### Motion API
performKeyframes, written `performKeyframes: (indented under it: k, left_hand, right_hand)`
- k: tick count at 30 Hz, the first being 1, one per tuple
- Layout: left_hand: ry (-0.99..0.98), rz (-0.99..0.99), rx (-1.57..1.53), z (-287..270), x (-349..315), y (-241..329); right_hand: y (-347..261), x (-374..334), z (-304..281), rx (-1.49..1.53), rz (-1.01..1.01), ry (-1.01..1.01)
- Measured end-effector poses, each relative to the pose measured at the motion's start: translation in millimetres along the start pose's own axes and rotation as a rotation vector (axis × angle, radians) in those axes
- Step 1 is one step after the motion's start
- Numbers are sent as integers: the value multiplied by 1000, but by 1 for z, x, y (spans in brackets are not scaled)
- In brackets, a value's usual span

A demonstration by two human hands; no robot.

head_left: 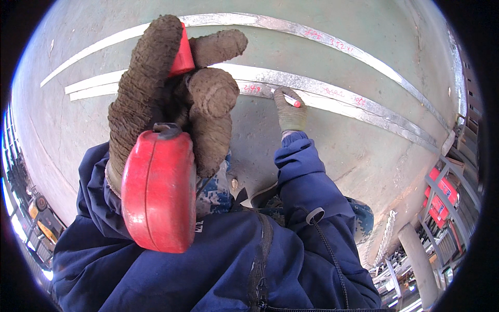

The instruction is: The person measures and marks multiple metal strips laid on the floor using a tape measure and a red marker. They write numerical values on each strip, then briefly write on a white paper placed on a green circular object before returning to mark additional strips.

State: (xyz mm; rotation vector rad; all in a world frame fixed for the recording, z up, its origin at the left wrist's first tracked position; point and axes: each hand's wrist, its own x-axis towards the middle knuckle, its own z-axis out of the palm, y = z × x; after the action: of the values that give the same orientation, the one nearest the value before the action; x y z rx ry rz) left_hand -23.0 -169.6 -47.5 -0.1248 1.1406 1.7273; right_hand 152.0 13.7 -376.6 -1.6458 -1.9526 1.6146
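My left hand (213, 93), in a thick dirty brown glove, is raised close to the camera with its fingers curled. A rounded red tape measure (158, 192) sits at the heel of this hand, and the glove hides how it is gripped. Between the fingers shows a smaller red piece (183, 56) whose kind I cannot make out. Lower down, my right hand (292, 117), in a lighter grey-green glove, is closed round a white marker with a red end (292, 101). The marker's other end points at the nearer metal strips (317, 101), beside red handwritten marks.
Another long metal strip (270, 23) curves across the greenish-grey surface (358, 21) farther off, also marked in red. At the right stand metal racks with red items (442, 192) and a thick pipe (418, 265). A yellow machine (47, 223) is at the far left.
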Motion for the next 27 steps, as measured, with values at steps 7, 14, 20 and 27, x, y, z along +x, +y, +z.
performKeyframes:
  k: [7, 14, 20, 27]
  left_hand:
    - [-15, -9, -5, -3, 3, -1]
    - [-27, -21, -3, -2, 4, -2]
    - [-44, -26, -5, -1, 6, -1]
    - [-37, -29, -3, -2, 7, -3]
  right_hand:
    - [4, 2, -5, -36, 8, 15]
    - [8, 2, -4, -32, 9, 18]
    - [19, 9, -6, 18, 7, 119]
    - [1, -2, -9, -53, -38, 126]
